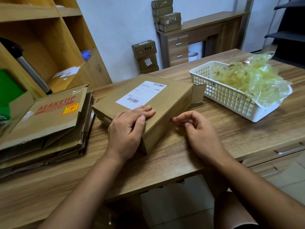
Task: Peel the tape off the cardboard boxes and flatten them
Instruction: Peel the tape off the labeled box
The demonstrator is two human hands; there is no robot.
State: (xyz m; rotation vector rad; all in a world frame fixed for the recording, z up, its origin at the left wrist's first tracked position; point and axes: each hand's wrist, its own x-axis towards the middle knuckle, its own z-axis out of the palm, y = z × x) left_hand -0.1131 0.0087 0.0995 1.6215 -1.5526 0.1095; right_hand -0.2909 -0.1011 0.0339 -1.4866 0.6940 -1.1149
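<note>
A brown cardboard box [166, 101] with a white shipping label [140, 95] lies on the wooden table [239, 134] in front of me. One end flap [198, 95] stands open at its far right end. My left hand [127, 128] rests flat on the box's near top, fingers straight, thumb along the near edge. My right hand [196, 129] hovers beside the box's right side, fingers loosely curled, fingertips at the side wall; whether it pinches any tape I cannot tell.
A stack of flattened boxes [47, 123], the top one printed MAKEUP, lies at the left. A white plastic basket [226, 95] full of peeled tape [250, 80] stands at the right. More boxes [145, 55] sit by the far wall and on a desk [166, 15].
</note>
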